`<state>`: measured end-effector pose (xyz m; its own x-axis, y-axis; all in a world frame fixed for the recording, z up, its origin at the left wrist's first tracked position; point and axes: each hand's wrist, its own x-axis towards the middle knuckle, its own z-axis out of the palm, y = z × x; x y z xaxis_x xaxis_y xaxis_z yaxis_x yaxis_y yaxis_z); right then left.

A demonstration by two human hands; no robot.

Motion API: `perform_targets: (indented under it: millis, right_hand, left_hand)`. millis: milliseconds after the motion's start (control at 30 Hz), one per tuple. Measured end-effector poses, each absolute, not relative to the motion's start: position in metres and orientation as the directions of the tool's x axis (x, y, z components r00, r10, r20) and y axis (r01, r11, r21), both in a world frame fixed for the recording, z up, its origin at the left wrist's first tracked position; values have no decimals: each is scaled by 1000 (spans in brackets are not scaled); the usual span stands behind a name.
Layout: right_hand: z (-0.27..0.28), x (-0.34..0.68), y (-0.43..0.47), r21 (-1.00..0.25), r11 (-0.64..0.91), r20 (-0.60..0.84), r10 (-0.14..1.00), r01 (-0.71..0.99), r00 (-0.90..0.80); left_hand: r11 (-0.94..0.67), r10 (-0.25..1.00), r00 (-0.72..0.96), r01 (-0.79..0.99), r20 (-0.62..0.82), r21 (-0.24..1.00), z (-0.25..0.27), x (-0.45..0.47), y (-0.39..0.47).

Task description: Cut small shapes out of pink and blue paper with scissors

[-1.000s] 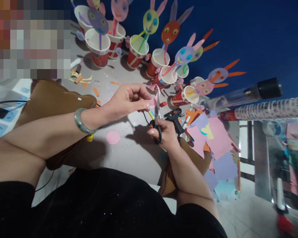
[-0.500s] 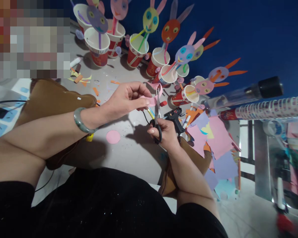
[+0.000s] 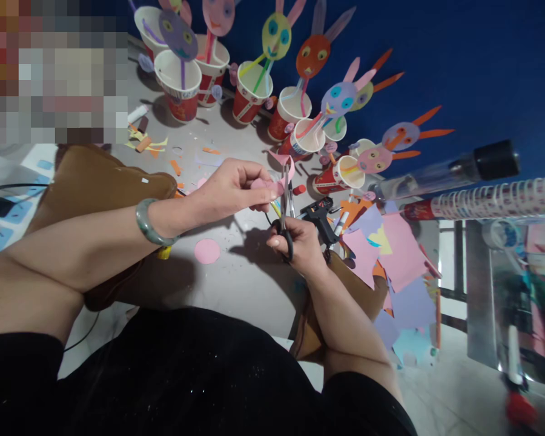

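Note:
Between its thumb and fingers my left hand (image 3: 238, 184) pinches a small piece of pink paper (image 3: 261, 183). A curled pink strip (image 3: 291, 166) hangs beyond it, at the scissor blades. My right hand (image 3: 302, 242) is closed around the black handles of a pair of scissors (image 3: 283, 209), whose blades point away from me beside the pink paper. On the table below lies a pink paper circle (image 3: 207, 251). A black glue gun (image 3: 320, 217) rests just right of the scissors.
Paper cups (image 3: 178, 82) with rabbit faces on straws line the back of the table. Coloured paper sheets (image 3: 402, 242) are piled at the right, near a long stack of cups (image 3: 495, 198). Paper scraps (image 3: 148, 142) lie at the left, beside a brown leather-like surface (image 3: 113, 175).
My left hand has shifted slightly down and turned the pink paper, showing more of it above the fingers. The scissors have moved a little left, and their blades look closer together.

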<state>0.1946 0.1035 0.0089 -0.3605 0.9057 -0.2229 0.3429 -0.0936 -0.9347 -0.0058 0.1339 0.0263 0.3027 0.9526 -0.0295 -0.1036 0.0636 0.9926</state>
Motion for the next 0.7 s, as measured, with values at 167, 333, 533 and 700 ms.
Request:
perform_targets:
  millis: [167,333,533,700]
  right_hand:
    - [11,195,104,-930,-78,-220,901,359,-373]
    - [11,195,104,-932,-88,-224,902,351,-369]
    - [12,195,103,-931,-119,-247,902,346,-355]
    - [12,195,103,-926,-126,-254,904,355,-344]
  left_hand:
    - [80,952,302,-88,-50,993,26,-6,134]
    - [74,954,298,-81,-46,994,28,-7,133]
    - [57,955,295,-95,-27,994,26,-6,134]
    - [28,957,290,-83,-2,996,24,-7,134]
